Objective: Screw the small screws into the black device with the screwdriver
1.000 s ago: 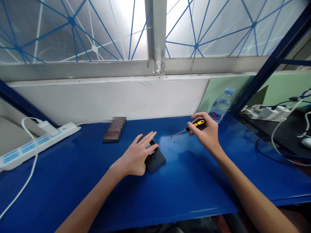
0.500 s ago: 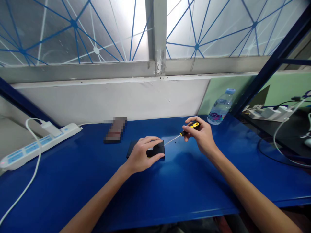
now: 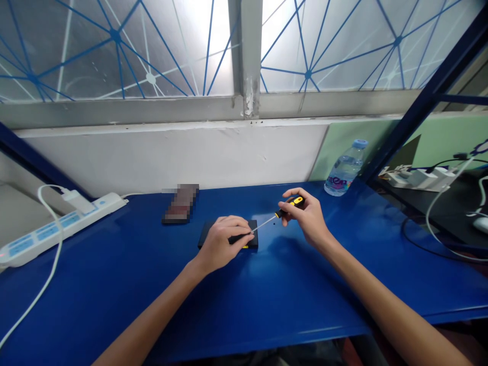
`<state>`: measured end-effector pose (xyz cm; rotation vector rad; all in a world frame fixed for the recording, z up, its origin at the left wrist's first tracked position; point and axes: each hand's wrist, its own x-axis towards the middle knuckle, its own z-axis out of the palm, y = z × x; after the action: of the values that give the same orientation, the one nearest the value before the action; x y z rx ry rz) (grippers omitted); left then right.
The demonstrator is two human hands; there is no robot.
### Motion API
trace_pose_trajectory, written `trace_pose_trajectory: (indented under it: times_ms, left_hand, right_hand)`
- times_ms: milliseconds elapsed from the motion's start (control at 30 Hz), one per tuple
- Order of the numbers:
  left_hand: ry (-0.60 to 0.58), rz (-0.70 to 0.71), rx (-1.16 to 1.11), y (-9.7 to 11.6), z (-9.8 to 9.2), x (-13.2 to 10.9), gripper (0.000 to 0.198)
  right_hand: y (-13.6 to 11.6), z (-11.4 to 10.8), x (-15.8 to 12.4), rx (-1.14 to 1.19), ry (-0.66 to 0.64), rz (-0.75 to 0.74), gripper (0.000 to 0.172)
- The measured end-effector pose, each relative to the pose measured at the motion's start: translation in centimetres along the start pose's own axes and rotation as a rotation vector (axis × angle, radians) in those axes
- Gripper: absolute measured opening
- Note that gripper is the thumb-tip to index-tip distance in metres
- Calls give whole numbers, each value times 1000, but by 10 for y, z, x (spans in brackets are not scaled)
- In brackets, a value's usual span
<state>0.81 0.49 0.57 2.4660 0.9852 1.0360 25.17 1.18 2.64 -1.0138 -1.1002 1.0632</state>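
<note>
A yellow-and-black screwdriver is held by its handle in my right hand, closed around it. Its thin metal shaft slants down to the left, the tip ending at the fingertips of my left hand. That hand rests over a flat black box lying on the blue table, covering much of it. Its thumb and fingers come together by the tip; whatever is between them is too small to name. A yellow mark shows on the box's near edge. One tiny dark piece lies on the table below the screwdriver.
A blurred-out phone-like object lies behind the box to the left. A white power strip with a plugged-in charger and cable runs along the left side. A water bottle stands at the back right. Blue table surface extends in front.
My right hand has moved left and slightly down with the screwdriver. My left thumb has drawn up toward the fingers, closing at the tip and uncovering the yellow mark.
</note>
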Motion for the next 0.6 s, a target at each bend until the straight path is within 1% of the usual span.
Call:
trace_pose_trajectory:
  times_ms: [200,433,600]
  left_hand:
    - [11,5,25,0,0,-1,16]
    - [29,74,53,-4,1,-1,16]
    - [-13,71,107,-4,0,-2,15]
  right_hand:
    - [2,-3,1,-9,4,-52,40]
    - [0,-5,0,-27,-13,-133,37]
    - [-1,-4,-1,-32,-30,-169,36]
